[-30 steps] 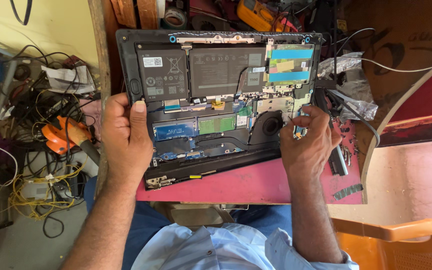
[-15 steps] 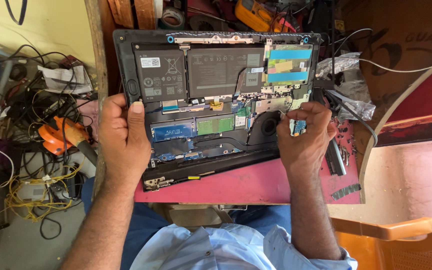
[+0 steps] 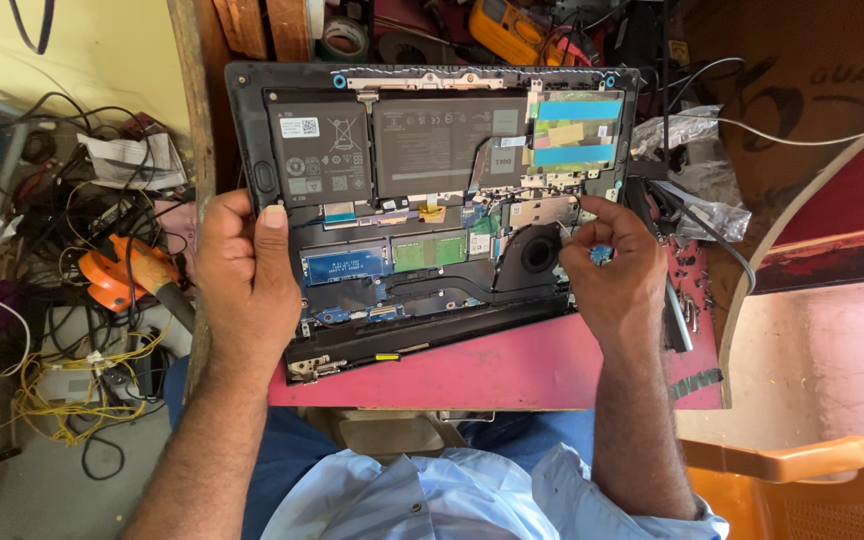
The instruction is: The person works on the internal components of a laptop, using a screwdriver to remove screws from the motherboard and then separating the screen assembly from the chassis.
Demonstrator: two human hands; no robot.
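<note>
Laptop: the open laptop (image 3: 432, 200) lies bottom up on the pink surface (image 3: 512, 370), with its near edge close to the front edge of the surface.
Left hand: the left hand (image 3: 252, 280) grips the left side of the laptop, thumb on top, fingers wrapped under the rim.
Right hand: the right hand (image 3: 612, 270) rests at the right side of the laptop, next to the round fan (image 3: 537, 250). Its fingers are pinched on a small blue part (image 3: 602, 255), I think; the view is poor there.
Battery: the black battery (image 3: 392, 140) fills the far half of the laptop.
Beside: tangled wires (image 3: 62, 390) lie off the left edge.
</note>
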